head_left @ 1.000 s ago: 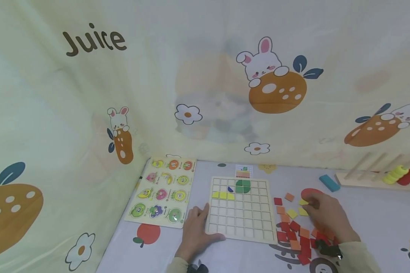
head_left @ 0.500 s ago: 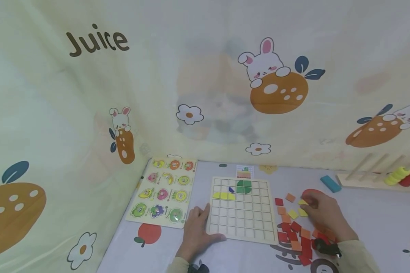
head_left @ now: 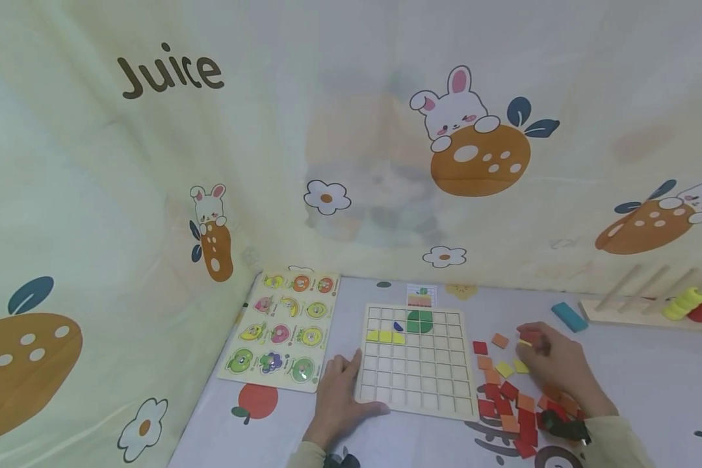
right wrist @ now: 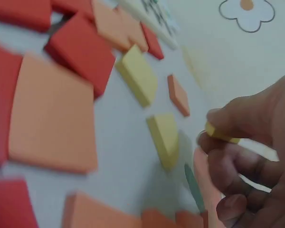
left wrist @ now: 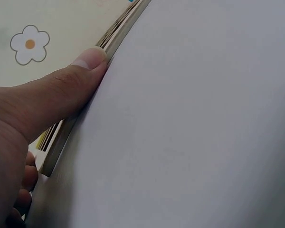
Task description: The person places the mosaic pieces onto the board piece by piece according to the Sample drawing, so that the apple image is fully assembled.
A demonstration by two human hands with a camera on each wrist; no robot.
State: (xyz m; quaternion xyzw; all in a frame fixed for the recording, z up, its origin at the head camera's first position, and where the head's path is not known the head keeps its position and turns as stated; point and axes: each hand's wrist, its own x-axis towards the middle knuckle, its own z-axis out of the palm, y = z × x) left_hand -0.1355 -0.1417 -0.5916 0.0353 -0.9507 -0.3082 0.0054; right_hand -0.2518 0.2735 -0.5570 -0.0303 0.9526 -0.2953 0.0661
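In the head view my left hand (head_left: pixel 340 400) is at the near left corner of a pale wooden grid board (head_left: pixel 415 374). Its thumb lies straight along the near edge, and its other fingers touch the left side. Set in the board are a row of yellow squares (head_left: pixel 385 337), green rounded pieces (head_left: pixel 420 322) and a small blue piece (head_left: pixel 398 326). To the right, my right hand (head_left: pixel 556 364) pinches a yellow tile (right wrist: pixel 222 135) between thumb and fingertips. Two more yellow tiles (right wrist: pixel 137 76) lie just beside it, near red and orange tiles (head_left: pixel 526 419).
A picture card (head_left: pixel 422 296) sits behind the grid board. Left of it lies a fruit puzzle board (head_left: pixel 277 331). A blue block (head_left: pixel 570 316) and a wooden peg rack (head_left: pixel 643 315) with yellow and red pieces stand at the back right. A printed cloth hangs behind.
The yellow tile under my right fingertips now stands tilted in their pinch, off its earlier flat lie. My left hand stays at the board's corner. The head view has shifted slightly.
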